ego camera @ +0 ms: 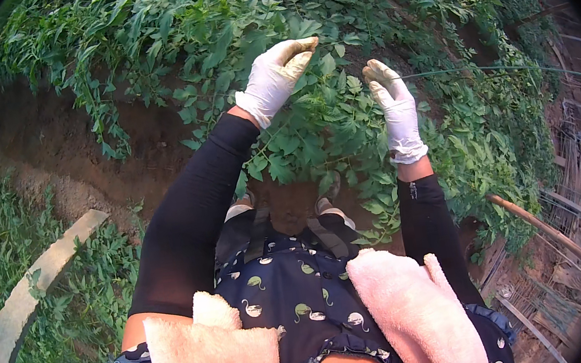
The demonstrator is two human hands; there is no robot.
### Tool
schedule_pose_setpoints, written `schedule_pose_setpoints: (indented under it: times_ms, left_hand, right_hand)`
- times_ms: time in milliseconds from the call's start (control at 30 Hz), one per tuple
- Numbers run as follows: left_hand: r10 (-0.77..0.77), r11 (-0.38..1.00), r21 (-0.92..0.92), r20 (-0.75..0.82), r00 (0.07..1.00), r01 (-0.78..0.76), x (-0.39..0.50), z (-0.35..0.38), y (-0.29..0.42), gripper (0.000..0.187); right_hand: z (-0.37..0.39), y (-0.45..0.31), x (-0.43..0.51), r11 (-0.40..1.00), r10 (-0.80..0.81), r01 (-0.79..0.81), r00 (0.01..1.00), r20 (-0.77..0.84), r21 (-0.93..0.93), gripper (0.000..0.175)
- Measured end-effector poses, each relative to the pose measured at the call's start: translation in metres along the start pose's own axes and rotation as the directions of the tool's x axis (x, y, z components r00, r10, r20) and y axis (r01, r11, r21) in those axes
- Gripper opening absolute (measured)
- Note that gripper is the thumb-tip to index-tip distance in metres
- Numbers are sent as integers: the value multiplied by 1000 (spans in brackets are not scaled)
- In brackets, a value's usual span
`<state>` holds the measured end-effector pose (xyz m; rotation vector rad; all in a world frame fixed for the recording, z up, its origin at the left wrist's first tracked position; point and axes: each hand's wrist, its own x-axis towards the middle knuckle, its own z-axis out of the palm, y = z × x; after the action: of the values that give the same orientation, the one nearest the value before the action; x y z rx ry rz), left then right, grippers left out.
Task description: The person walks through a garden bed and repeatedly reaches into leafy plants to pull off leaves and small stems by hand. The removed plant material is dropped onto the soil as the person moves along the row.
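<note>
My left hand [279,78], in a white glove with stained fingertips, is raised over the tomato plants [310,118]. Its thumb and fingers come together at the tips, and whatever may be between them is too small to make out. To the right, my right hand [395,107], gloved the same way, points away from me with fingers and thumb close together. A thin green string [490,67] runs taut from these fingers towards the right edge of the view. Leafy tomato stems spread below and between both hands.
Bare soil [60,145] forms a furrow at the left. A pale curved slab [45,280] lies among plants at lower left. A wooden stick [551,235] and scattered canes [569,167] lie at right. A pink towel [418,313] hangs over my chest.
</note>
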<state>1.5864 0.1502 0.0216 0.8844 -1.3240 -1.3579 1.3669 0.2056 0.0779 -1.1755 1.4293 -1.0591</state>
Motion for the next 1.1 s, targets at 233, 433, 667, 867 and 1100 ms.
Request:
schedule_pose_setpoints:
  times_ms: [233,433,667,867,1100]
  left_hand:
    - [-342,713,699,424,839,-63,49,45,-46,51]
    - [-657,496,868,404,636,-39,46,32,-58,50]
    - [-675,485,873,405,616,-43,39,17,-34,69]
    - [-711,463,882,311,631,87,33,5,-17,75]
    - [-910,52,993,91,404,-104,-19,-69,-20,56]
  right_hand:
    - [6,26,-27,988,58,-62,998,-31,-139,24]
    - [-45,47,-51,994,67,-73,995,-69,-86,25]
    - [-84,55,-42,973,41,-46,999,-29,-226,25]
    - [-118,60,-30,983,1,-9,999,-45,-182,28]
    - [-159,56,-15,996,90,-85,977,-194,34,32]
